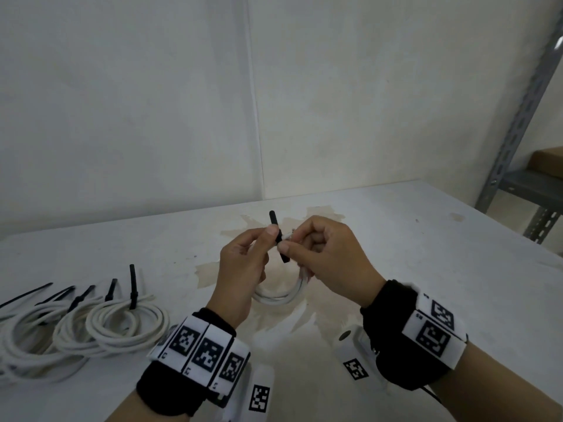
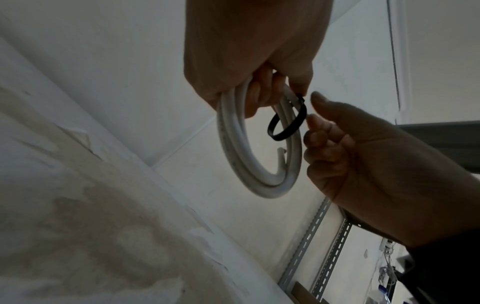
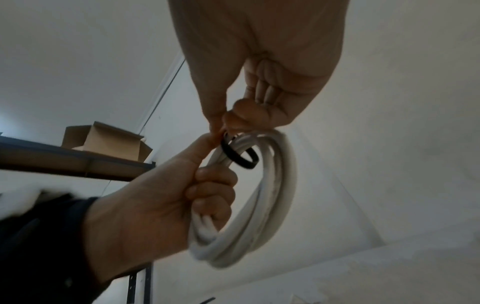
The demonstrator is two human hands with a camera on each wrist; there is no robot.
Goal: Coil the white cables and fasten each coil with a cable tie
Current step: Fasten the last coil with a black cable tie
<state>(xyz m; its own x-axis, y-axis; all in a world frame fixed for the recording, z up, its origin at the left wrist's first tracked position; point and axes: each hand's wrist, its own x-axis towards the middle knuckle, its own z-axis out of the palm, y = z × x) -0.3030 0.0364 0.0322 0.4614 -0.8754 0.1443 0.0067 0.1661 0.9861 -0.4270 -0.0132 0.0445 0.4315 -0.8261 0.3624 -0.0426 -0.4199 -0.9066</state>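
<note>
A small white cable coil [image 1: 280, 295] hangs above the table between both hands. A black cable tie [image 1: 278, 236] is looped loosely round its top strands, with one end sticking up and the other pointing down. My left hand [image 1: 265, 239] has its fingers curled through the coil [image 2: 259, 174] and its thumb on the tie. My right hand [image 1: 292, 243] pinches the tie from the right. The wrist views show the tie loop [image 2: 288, 123] [image 3: 239, 156] still wide around the coil [image 3: 262, 205]. The tie's head is hidden by fingertips.
Several tied white coils [image 1: 122, 324] lie at the left of the stained white table [image 1: 396, 239], with loose black ties [image 1: 27, 295] beside them. A grey metal shelf rack [image 1: 518, 132] stands at the right, and a cardboard box [image 3: 109, 142] sits on it.
</note>
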